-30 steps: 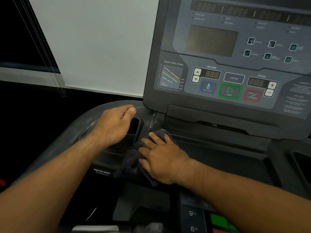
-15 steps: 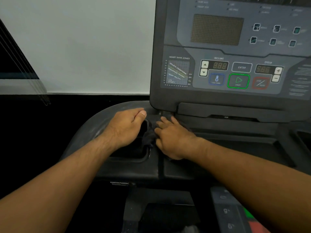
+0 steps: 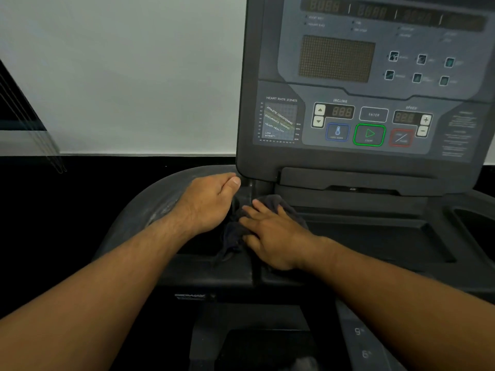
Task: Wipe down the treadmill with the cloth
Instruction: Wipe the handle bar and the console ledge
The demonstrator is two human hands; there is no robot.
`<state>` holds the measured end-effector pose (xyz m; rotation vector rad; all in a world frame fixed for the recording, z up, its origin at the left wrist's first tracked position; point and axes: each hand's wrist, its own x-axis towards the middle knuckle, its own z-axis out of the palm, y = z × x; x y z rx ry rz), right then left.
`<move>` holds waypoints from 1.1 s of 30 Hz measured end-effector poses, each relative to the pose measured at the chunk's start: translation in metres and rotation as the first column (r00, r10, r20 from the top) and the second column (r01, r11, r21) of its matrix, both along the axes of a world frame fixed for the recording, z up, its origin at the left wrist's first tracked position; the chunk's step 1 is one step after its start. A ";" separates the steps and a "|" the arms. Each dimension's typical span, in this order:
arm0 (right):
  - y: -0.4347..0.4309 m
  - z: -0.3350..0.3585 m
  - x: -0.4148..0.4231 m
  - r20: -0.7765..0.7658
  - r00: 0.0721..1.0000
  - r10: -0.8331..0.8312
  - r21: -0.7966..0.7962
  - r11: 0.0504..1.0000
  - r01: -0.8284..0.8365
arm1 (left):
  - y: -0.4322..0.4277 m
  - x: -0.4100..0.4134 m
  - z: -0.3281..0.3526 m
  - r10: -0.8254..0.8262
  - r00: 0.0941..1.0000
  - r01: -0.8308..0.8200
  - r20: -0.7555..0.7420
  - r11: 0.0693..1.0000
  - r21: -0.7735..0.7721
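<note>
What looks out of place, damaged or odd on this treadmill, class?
Whitish dusty streaks on the curved left rail, beside the left hand, stand out against the dark plastic. The cloth, pressed under the right hand, lies apart from them. Nothing looks spilled or broken.

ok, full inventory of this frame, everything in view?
treadmill console: 1, dark grey, upper right
start button: 1, green outline, console lower centre
red button: 1, red outline, right of start button
blue button: 1, blue outline, left of start button
cloth: 1, dark, below console's left corner
side rail: 1, dusty grey, left of console
wall: 1, white, upper left
left hand: 1, resting on side rail
right hand: 1, pressing cloth flat
</note>
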<state>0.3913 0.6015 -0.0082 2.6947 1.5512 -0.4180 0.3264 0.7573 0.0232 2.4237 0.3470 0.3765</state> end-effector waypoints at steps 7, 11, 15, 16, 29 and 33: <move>-0.028 -0.004 -0.030 -0.062 0.995 0.077 0.057 0.996 -0.074 | -0.005 0.002 0.003 -0.022 1.000 0.022 0.004 1.000 -0.013; -0.016 0.004 -0.016 -0.018 0.998 0.067 0.018 0.998 -0.067 | -0.011 0.002 0.005 0.005 1.000 -0.005 0.012 1.000 -0.013; 0.007 0.000 0.011 -0.009 1.000 -0.010 0.046 0.999 0.011 | -0.019 -0.001 0.002 0.007 1.000 -0.007 0.005 1.000 0.002; 0.009 -0.001 0.010 -0.024 1.000 -0.013 0.047 0.999 0.014 | -0.020 -0.002 0.000 0.010 1.000 -0.010 -0.003 1.000 0.007; -0.063 0.006 -0.040 0.001 0.952 0.305 -0.028 0.952 -0.305 | -0.050 0.004 0.003 0.064 0.998 -0.064 -0.003 0.998 0.004; -0.088 0.010 -0.020 -0.101 0.977 0.186 -0.003 0.982 -0.187 | -0.044 0.001 0.001 0.077 0.997 -0.076 -0.010 0.997 0.021</move>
